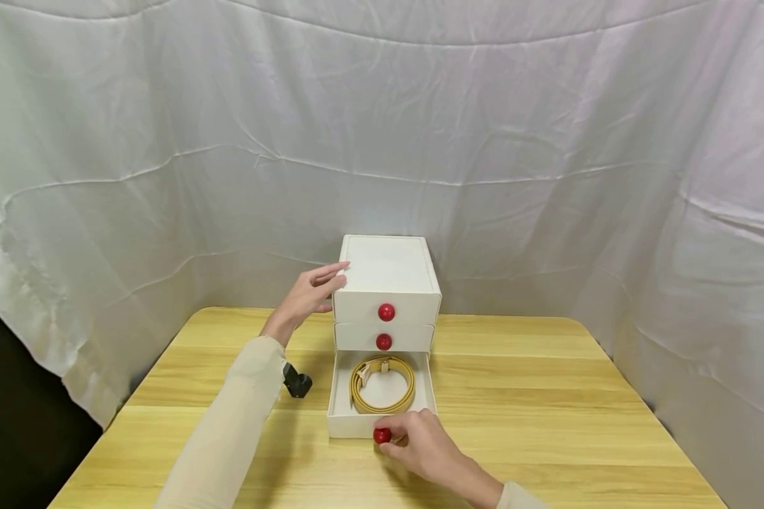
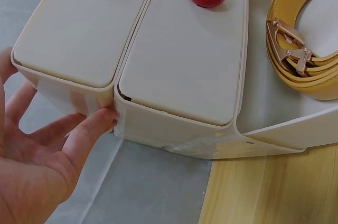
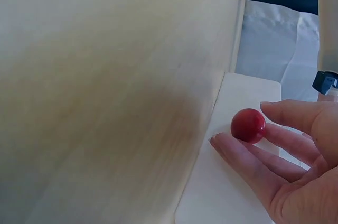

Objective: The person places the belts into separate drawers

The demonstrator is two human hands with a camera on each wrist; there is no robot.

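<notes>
While the bottom drawer [image 1: 382,417] stood pulled out of the white drawer unit [image 1: 387,283] on the wooden table [image 1: 547,396], right hand [image 1: 423,445] had fingers curled round its red knob [image 1: 382,435], pinching it. Left hand [image 1: 308,293] lay flat against the unit's left side, fingers straight, gripping nothing. A coiled yellow belt [image 1: 382,385] sat inside the drawer. Small black object [image 1: 297,382] lay just left of the drawer.
</notes>
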